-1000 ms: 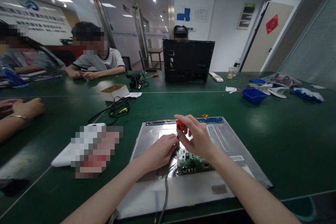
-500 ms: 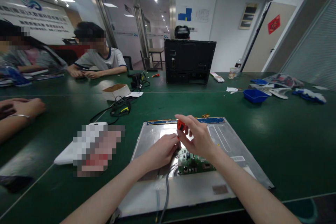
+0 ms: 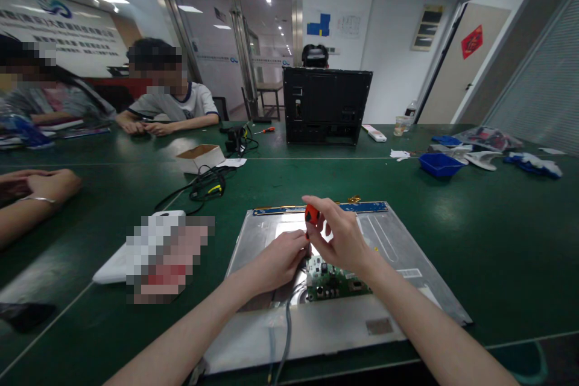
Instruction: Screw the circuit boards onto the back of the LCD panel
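Note:
A screwdriver (image 3: 312,215) with an orange and black handle stands nearly upright over a metal display panel (image 3: 325,332). My right hand (image 3: 341,235) has its thumb and fingers closed round the handle. Just below, my left hand (image 3: 283,256) pinches at the shaft, and both hands hide the tip. A green circuit board (image 3: 335,286) lies on the panel under my right hand, partly covered by it. A grey cable (image 3: 288,332) runs from beside the board over the panel's near edge. Along the far edge sits a narrow blue circuit strip (image 3: 373,207).
On the green table (image 3: 253,187), black cables (image 3: 205,187) and an open carton (image 3: 201,160) lie ahead left. A white object (image 3: 113,262) is at left, near another person's hands (image 3: 49,190). Farther off stand a black monitor (image 3: 328,105) and a blue tray (image 3: 438,165).
The screwdriver handle has turned a little between my right fingers, showing more orange. My left hand and the panel stay put. The other person's hands at left have shifted slightly right.

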